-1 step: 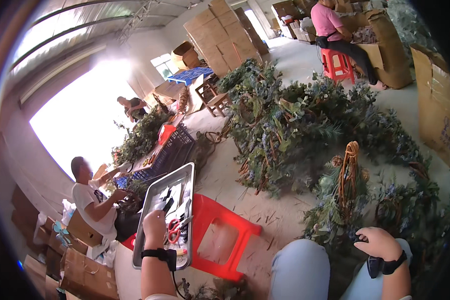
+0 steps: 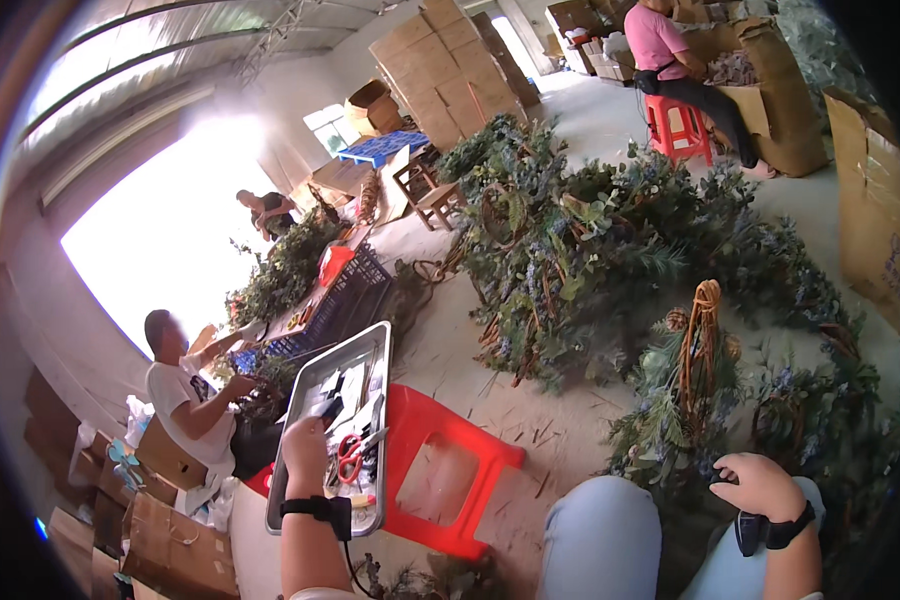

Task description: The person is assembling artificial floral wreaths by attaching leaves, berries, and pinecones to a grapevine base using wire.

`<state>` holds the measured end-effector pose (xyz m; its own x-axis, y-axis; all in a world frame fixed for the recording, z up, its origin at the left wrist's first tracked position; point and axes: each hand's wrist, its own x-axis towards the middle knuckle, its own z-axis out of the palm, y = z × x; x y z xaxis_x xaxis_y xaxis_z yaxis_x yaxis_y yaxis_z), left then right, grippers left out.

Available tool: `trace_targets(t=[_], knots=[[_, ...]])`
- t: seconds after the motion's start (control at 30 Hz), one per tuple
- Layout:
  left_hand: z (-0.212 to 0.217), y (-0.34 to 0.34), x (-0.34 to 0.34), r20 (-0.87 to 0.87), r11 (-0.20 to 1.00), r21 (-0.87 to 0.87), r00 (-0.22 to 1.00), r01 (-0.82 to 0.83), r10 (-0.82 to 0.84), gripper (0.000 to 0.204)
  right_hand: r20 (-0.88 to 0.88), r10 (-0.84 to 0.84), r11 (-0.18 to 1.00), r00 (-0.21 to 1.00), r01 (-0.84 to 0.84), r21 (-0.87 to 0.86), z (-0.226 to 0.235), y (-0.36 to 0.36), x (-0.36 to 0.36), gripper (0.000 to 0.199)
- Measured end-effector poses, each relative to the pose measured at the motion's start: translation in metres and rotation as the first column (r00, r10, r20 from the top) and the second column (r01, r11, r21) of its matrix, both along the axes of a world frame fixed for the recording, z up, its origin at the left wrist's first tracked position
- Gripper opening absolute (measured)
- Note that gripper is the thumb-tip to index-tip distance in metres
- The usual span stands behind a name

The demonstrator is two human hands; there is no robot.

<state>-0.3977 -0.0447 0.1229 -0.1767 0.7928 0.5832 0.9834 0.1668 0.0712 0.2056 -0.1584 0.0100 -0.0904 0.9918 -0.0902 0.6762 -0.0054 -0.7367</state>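
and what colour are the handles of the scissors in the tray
Red; the scissor handles show best in the head view.

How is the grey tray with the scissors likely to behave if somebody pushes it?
The tray would probably stay stiff, since its raised rim looks like metal. The red-handled scissors may slide about, as they seem to lie loose in it. It could feel rather heavy, because many small items cover its floor.

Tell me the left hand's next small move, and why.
Perhaps close the left hand firmly around the dark item in the metal tray: it is already right at that item, though I can't tell if it grips it. The right hand is well away from the tray.
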Motion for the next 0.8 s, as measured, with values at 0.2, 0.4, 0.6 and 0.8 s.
trace_targets(t=[0.2,0.4,0.6,0.8], knots=[[0.024,-0.047,-0.002,0.905,0.967,0.256,0.349,0.006,-0.242,0.009,-0.009,-0.025,0.998,1.000,0.025,-0.049,0.008,-0.002,-0.001,0.038],[0.025,-0.083,-0.016,0.963,0.972,0.234,0.134,0.017,-0.234,0.015,-0.008,0.006,0.998,1.000,-0.006,-0.066,0.015,0.001,-0.005,0.038],[-0.008,-0.060,0.018,-0.080,0.611,-0.731,0.928,-0.303,0.364,0.038,-0.030,0.020,0.999,0.999,-0.021,-0.037,0.014,-0.002,-0.006,0.038],[-0.033,-0.057,0.014,-0.354,0.292,-0.876,0.923,-0.383,0.149,0.040,-0.039,0.035,0.999,0.999,-0.036,-0.024,0.017,-0.010,0.001,0.039]])
